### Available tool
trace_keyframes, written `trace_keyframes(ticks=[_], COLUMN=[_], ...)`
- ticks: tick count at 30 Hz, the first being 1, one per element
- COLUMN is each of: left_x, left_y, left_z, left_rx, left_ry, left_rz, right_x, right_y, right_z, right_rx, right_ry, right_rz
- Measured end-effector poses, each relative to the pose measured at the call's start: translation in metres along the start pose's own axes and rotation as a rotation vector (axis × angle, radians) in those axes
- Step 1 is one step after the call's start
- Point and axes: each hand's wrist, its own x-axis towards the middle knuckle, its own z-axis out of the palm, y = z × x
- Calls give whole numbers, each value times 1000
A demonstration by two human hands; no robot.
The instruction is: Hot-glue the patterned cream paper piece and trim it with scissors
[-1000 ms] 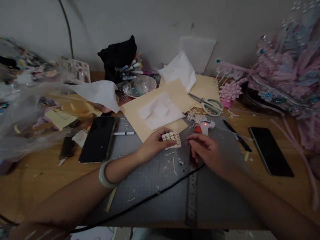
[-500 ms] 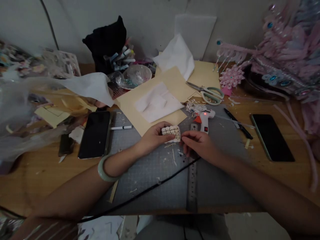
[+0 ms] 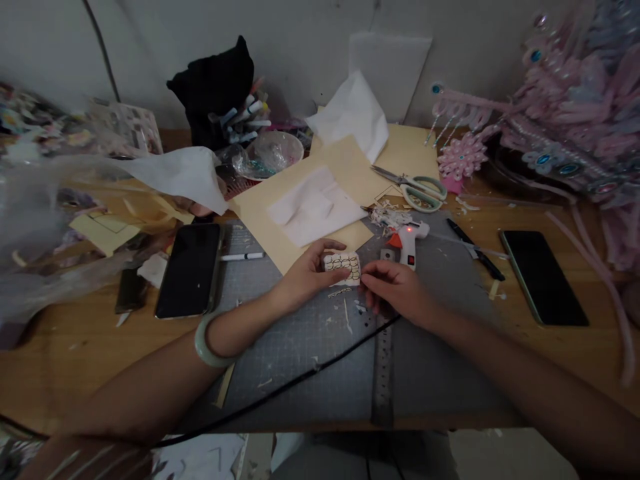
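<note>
Nearest me, a metal ruler (image 3: 384, 373) and a black cord (image 3: 280, 393) lie across the grey cutting mat (image 3: 310, 347) on the tabletop (image 3: 70, 360). Past them, at the mat's far middle, I have the small patterned piece (image 3: 343, 265). My left hand (image 3: 306, 275) has its fingers closed lightly around its left side, and my right hand (image 3: 395, 291) has its fingertips pinched at the right edge. I judge this a fitting or pressing step; the next move calls for a steady hold and fine fingertip pressure. The piece is pale, roughly rectangular, inked with dark scale-like loops. Just beyond to the right lies a glue gun (image 3: 409, 239) with its red light on, then scissors (image 3: 415, 188) on cream paper, farther off.
</note>
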Motion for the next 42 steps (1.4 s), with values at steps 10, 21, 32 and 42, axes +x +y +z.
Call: trace_keyframes(ticks=[10,21,32,42], left_x=[-3,0,-2,-3], left_y=[0,-5,-1,-2], left_z=[5,2,7,7], left_rx=[-12,3,111,3], left_ry=[56,97,165,-30], left_rz=[-5,13,72,-61], right_x=[2,2,1,3], right_y=[1,2,0,0], right_z=[2,2,4,2], right_rx=[-96,-98,-79,-49], right_ry=[24,30,87,51], right_rz=[-73,-37,-2,28])
